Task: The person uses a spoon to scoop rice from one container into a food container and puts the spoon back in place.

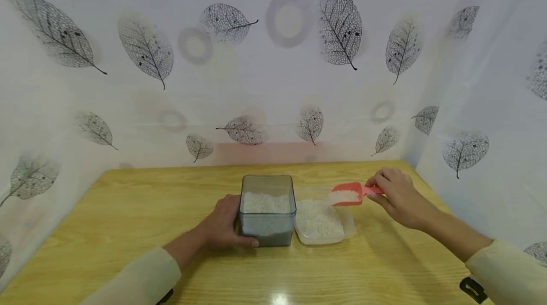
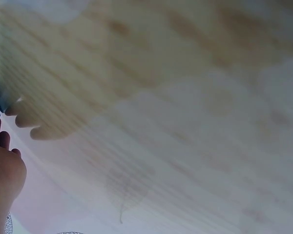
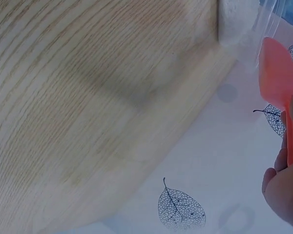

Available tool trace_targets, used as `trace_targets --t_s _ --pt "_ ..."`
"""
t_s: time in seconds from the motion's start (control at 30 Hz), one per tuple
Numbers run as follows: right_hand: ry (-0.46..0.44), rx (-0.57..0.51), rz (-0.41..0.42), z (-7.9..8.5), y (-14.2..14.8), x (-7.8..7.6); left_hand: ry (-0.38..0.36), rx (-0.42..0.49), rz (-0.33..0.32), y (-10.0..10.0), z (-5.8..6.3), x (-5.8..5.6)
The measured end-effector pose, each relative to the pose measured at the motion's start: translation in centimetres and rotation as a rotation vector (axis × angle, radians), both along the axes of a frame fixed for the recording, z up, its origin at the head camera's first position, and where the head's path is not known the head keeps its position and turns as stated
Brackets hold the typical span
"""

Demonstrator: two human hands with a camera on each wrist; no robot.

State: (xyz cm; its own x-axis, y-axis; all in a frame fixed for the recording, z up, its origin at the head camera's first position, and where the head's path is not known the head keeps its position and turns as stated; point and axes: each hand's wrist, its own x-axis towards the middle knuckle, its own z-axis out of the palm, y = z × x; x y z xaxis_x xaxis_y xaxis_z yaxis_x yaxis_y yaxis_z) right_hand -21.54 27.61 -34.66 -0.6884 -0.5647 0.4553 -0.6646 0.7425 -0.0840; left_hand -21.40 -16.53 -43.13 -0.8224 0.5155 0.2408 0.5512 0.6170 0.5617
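Note:
My left hand [image 1: 223, 224] holds the left side of a translucent grey plastic container [image 1: 270, 232], its thumb across the lower front. White rice [image 1: 265, 203] lies inside that container. Just to the right, a shallow clear plastic box [image 1: 319, 239] holds more white rice [image 1: 318, 217]. My right hand [image 1: 397, 196] pinches the handle of a red scoop [image 1: 353, 186], which carries rice above the box's back right part. From the right wrist view, the underside of the scoop [image 3: 277, 73] shows beside the clear box. In the left wrist view the left hand [image 2: 5, 168] appears only at the edge, against the container.
Both containers stand on a light wood-grain table [image 1: 141, 210]. Behind and beside it hangs a pale curtain [image 1: 265, 77] printed with dark skeleton leaves. The table's back edge [image 1: 171, 168] runs close to the curtain.

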Motion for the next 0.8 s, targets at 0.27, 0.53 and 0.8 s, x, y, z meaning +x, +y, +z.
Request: trace_targets --t_s 0.27,0.53,0.8 --pt "0.091 0.065 0.049 0.9 -0.4 0.0 -0.002 0.005 -0.002 -0.1 0.7 0.2" --pt "0.183 0.105 0.089 1.5 -0.6 -0.3 -0.003 0.015 -0.006 -0.1 0.4 0.2" --pt "0.251 0.097 0.111 2.6 -1.2 -0.5 0.013 0.024 -0.022 0.0 0.1 0.0"
